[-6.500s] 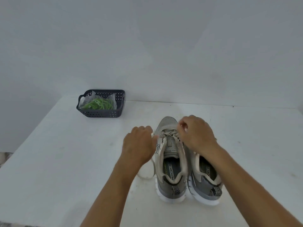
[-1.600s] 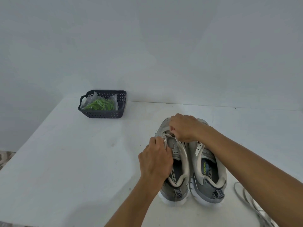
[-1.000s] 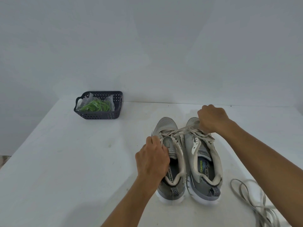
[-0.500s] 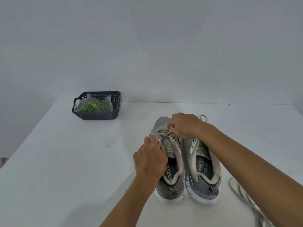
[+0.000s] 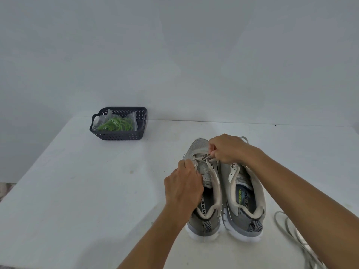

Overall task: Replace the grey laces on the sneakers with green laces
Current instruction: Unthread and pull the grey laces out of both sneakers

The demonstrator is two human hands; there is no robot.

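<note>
Roughly a quarter done, by the look of it. Right sneaker (image 5: 245, 199) unlaced, its grey lace (image 5: 291, 230) loose on desk (image 5: 77, 191). Left sneaker (image 5: 206, 191) half-unlaced: left hand (image 5: 183, 188) and right hand (image 5: 227, 148) each with grip pinching remaining lace (image 5: 202, 159). Green laces (image 5: 116, 124) bagged in basket (image 5: 118, 135), untouched.

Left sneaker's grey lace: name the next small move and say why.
Probably pull the grey lace out of the next eyelets. The right hand pinches it near the toe, the left hand grips the left sneaker, and a few crossings remain. The right sneaker looks unlaced.
</note>
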